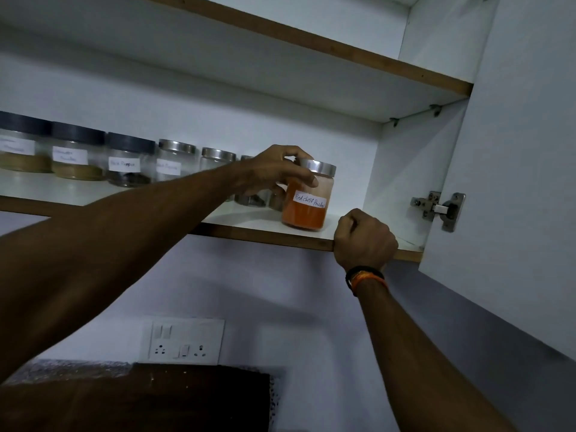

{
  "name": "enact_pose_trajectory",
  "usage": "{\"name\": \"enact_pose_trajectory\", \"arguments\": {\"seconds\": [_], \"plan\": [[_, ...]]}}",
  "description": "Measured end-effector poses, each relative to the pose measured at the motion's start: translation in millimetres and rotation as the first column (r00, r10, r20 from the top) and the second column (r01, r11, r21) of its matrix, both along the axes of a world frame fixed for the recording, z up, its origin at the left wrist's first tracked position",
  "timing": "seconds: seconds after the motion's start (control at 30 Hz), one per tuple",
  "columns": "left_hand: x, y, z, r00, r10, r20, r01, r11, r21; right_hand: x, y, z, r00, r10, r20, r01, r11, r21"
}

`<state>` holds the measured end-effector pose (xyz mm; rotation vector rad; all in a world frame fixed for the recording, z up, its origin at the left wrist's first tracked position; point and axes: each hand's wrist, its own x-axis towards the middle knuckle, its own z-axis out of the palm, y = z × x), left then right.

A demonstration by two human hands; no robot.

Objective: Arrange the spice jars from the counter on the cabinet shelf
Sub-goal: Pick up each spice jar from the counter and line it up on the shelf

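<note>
A glass jar of orange powder point(307, 210), labelled "Red chilli Powder" and capped with a silver lid, stands on the white cabinet shelf point(249, 218) near its front edge. My left hand point(277, 173) grips the jar around its lid and upper side. My right hand point(364, 238) is curled over the shelf's wooden front edge, just right of the jar. A row of several labelled spice jars point(129, 162) lines the back of the shelf to the left; some are hidden behind my left arm.
The open cabinet door point(514, 182) with its metal hinge point(439, 208) stands at the right. An upper shelf point(311, 42) runs overhead. A switch and socket plate point(184, 341) sits on the wall below, above a dark brown surface point(156, 397).
</note>
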<state>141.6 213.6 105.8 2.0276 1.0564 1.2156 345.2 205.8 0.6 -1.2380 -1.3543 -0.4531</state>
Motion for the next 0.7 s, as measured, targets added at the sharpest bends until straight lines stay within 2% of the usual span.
{"name": "enact_pose_trajectory", "arguments": {"seconds": [0.13,0.23,0.37,0.47,0.7], "plan": [[6.2,22.0,-6.8,0.998,-0.040,-0.044,0.042,0.999,0.033,-1.3,3.7,-2.9,1.000,0.021,-0.012,-0.020,0.999,0.044],[8.3,35.2,5.6,0.972,0.045,-0.229,0.004,0.978,0.210,-2.3,4.8,-2.8,1.000,0.023,-0.018,-0.022,0.997,0.071],[14.3,53.5,30.4,0.844,0.281,-0.456,-0.083,0.910,0.407,-0.9,8.9,-4.4,0.999,0.034,-0.020,-0.031,0.994,0.108],[21.1,67.7,39.8,0.735,0.351,-0.580,-0.071,0.891,0.449,-0.4,11.8,-5.6,0.999,0.041,-0.020,-0.038,0.990,0.139],[34.7,87.9,41.6,0.609,0.425,-0.669,-0.067,0.868,0.491,0.2,14.3,-7.2,0.999,0.040,-0.018,-0.037,0.984,0.177]]}}
